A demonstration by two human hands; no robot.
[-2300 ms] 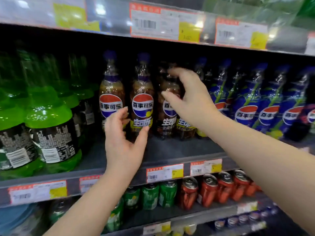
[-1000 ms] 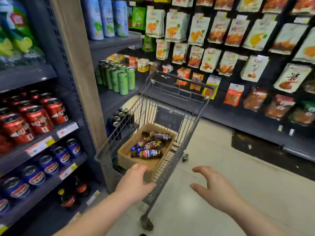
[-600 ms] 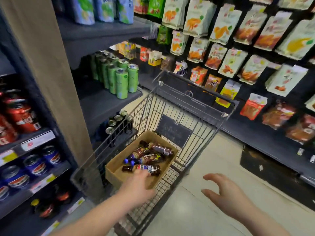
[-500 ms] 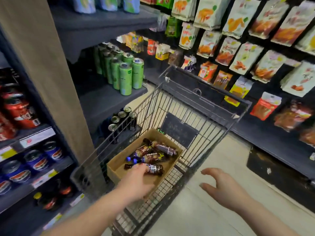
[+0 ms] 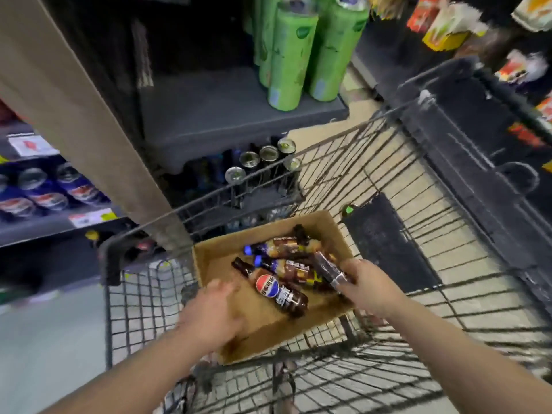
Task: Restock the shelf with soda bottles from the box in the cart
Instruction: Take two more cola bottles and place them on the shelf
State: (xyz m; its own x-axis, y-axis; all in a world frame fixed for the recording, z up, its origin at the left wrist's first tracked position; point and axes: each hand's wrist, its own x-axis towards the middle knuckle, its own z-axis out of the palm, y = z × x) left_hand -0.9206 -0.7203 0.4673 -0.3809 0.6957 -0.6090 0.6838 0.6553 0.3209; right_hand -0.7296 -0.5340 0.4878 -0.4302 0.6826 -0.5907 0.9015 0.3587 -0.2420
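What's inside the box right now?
At least four bottles lie on their sides in the box. The right hand is on one's end. The left hand covers the near-left corner, hiding whatever is beneath.

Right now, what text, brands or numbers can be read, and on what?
None reads as words.
Nearest bottle: red-white-blue globe logo, characters blurred.
Held bottle, right hand: label blurred.
Blue cans: same logo, lettering blurred.
Price tags, green cans, cart placard: unreadable.
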